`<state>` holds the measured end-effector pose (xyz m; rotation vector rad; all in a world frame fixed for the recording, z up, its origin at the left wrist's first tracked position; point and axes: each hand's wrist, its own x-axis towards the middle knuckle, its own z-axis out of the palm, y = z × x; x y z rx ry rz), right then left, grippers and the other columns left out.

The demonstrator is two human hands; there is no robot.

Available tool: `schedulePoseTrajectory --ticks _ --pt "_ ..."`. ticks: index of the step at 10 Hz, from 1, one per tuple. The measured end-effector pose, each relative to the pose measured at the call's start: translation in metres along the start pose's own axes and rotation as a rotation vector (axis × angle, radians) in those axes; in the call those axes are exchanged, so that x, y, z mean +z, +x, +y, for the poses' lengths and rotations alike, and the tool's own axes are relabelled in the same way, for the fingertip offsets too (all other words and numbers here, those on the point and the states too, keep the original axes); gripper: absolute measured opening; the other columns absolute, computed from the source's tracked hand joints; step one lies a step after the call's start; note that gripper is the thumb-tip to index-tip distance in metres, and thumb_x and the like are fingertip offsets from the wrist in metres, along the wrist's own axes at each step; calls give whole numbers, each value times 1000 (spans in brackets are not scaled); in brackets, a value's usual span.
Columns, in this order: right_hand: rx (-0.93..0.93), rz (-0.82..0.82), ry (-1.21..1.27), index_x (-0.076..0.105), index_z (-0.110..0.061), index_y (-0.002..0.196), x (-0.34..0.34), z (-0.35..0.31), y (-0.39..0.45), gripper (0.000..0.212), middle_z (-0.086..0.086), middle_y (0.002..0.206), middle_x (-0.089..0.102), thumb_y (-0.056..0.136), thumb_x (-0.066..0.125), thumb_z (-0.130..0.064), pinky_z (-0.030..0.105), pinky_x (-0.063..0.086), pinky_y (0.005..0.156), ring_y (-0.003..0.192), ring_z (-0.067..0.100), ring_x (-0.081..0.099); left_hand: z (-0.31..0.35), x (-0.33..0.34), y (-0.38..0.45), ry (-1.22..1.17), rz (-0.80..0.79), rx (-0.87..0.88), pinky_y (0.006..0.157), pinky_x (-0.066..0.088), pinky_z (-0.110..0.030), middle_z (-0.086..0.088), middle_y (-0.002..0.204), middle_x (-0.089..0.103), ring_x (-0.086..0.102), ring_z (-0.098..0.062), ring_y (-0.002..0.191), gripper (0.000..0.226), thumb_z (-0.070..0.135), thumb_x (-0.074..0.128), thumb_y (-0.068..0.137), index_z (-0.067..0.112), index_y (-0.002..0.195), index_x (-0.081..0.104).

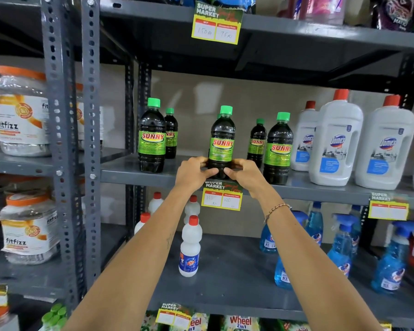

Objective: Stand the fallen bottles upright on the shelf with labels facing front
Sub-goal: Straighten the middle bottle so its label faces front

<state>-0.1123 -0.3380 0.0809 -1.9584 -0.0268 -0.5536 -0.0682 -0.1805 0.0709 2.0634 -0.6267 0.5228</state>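
Observation:
A dark Sunny bottle (222,139) with a green cap stands upright at the front of the grey middle shelf (120,173), label facing me. My left hand (193,173) and my right hand (243,173) both grip its base from either side. Another Sunny bottle (152,137) stands upright to the left, with a second one (171,133) behind it. To the right stand a front Sunny bottle (279,149) and a smaller-looking one (257,142) further back. All show their labels to the front. A green cap peeks from behind the held bottle.
White Domex bottles (335,144) with red caps fill the shelf's right side. A yellow price tag (221,199) hangs under my hands. Below stand white Rin bottles (190,247) and blue spray bottles (339,249). Fitfizz jars (19,113) sit on the left rack beyond the steel uprights (91,139).

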Motion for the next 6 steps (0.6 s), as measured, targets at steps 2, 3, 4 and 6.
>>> schedulePoseTrajectory --ticks 2,3,4,6 --pt "-4 4 -17 59 -11 121 0 4 2 34 6 117 67 88 64 -16 43 51 97 108 21 63 -2 -1 -1 -36 -23 28 95 49 -37 -7 115 70 65 -20 107 39 28 70 85 13 121 65" --pt "-24 63 -53 59 -7 123 -1 6 -2 33 10 120 67 90 60 -14 36 49 98 108 19 62 -3 0 -6 -90 -27 53 92 49 -30 -10 117 69 66 -21 102 41 23 70 85 8 123 62" --pt "-67 183 -166 61 -6 122 0 5 -8 31 9 120 67 92 56 -14 25 45 94 107 17 61 -7 1 -10 -114 40 47 90 49 -29 -12 119 67 66 -22 99 43 21 68 87 5 126 59" --pt "-270 451 -360 66 -1 113 10 15 -37 24 15 108 71 93 53 -6 21 48 83 99 25 67 -21 -8 -36 -24 418 202 85 52 -35 -11 108 70 66 -27 99 32 24 45 100 6 123 59"
